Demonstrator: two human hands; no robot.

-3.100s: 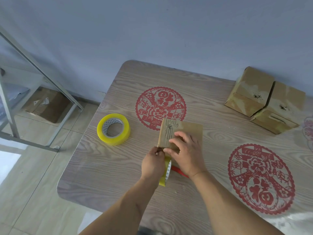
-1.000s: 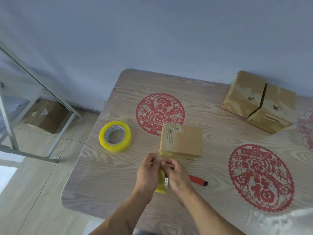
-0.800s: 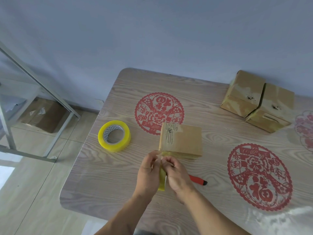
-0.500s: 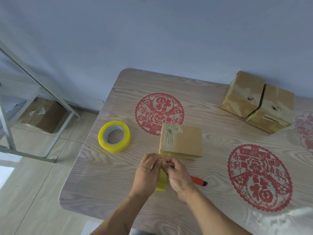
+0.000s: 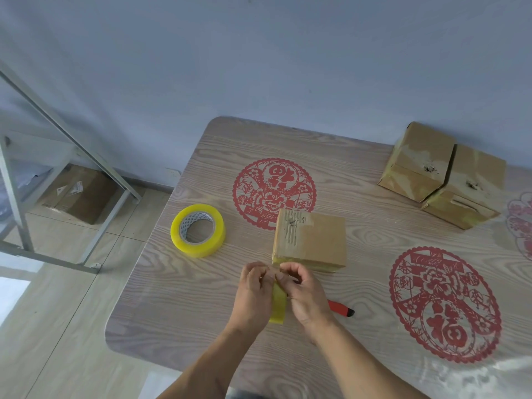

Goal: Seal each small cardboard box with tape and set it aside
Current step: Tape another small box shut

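Yellow translucent tape strip [image 5: 278, 306] is pinched between left hand [image 5: 253, 295] and right hand [image 5: 306, 295], just at six o'clock of the small brown cardboard box [image 5: 312, 240] mid-table; light, stiff, it looks best gripped by opposite side walls.

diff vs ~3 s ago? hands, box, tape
The right hand came off the top of the cardboard box, moved back toward the person and now pinches the yellow tape strip together with the left hand, just in front of the box. That uncovered the red-handled cutter. Box, tape roll and the two boxes at the far right stayed put.
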